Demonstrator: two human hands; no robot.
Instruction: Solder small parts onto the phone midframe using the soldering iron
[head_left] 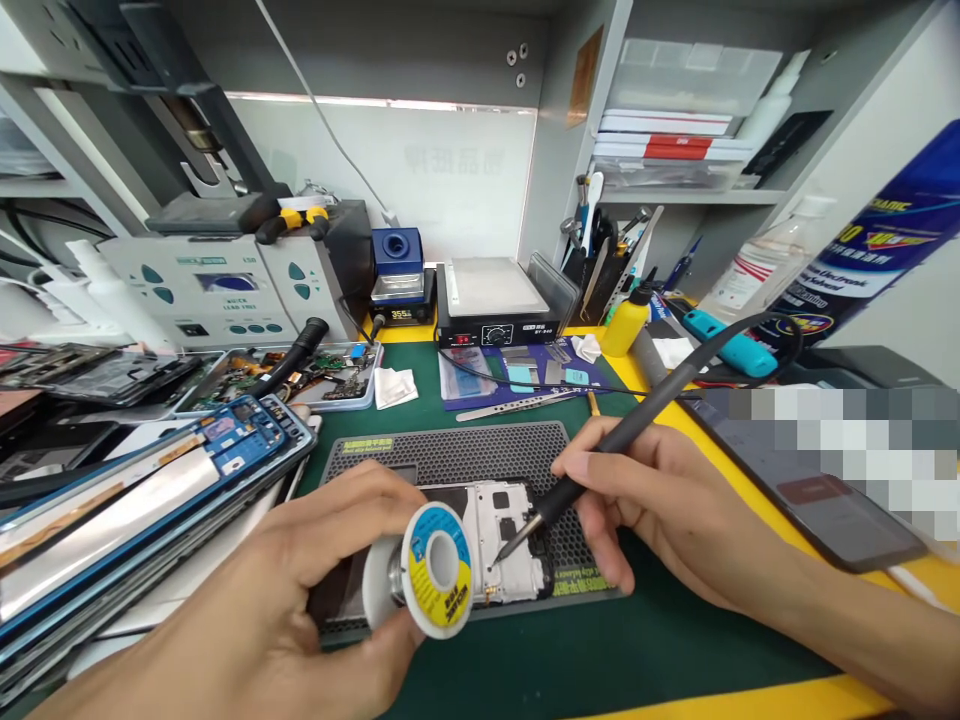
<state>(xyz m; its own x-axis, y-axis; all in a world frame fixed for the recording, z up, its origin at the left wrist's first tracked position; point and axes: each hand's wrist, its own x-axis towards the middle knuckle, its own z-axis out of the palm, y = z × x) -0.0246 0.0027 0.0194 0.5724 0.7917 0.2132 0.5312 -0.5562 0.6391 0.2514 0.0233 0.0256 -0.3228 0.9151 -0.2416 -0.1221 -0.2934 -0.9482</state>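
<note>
My left hand (322,580) is closed around a spool of solder wire (437,572) with a blue and yellow label. In my right hand (660,500) is a soldering iron (600,455), held like a pen, its tip pointing down and left. The tip is over the white inner plate of an opened phone (517,520); whether it touches cannot be made out. This phone lies on a grey honeycomb mat (457,445), partly hidden by the spool and my left hand.
Opened phones (225,460) are stacked at the left, beside a tray of circuit boards (341,375). Behind the mat lie tweezers (517,404) and a heating plate (491,300). The soldering station (403,300) reads 355. The iron's cable loops right, above a large phone (802,490).
</note>
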